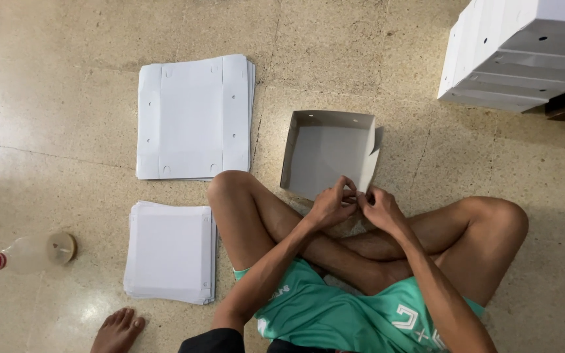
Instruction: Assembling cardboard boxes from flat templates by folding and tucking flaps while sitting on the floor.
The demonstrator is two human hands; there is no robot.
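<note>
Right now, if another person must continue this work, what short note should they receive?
Left hand and right hand: both pinch the near corner of the half-folded white box.
Box: on the floor before the crossed legs; three walls stand, near edge unfinished.
Done: finished boxes stacked at upper right.
Left: two piles of flat sheets, the punched blanks and the plain sheets.

Half-folded box (327,157) sits on floor (67,117) straight ahead of crossed legs, near corner pinched by left hand (332,204) and right hand (379,208), hands touching. Left of box: stack of creased flat sheets (194,116); nearer, stack of plain sheets (170,252). Bottle (29,253) lies far left. Folded boxes (521,49) stacked far right.
</note>
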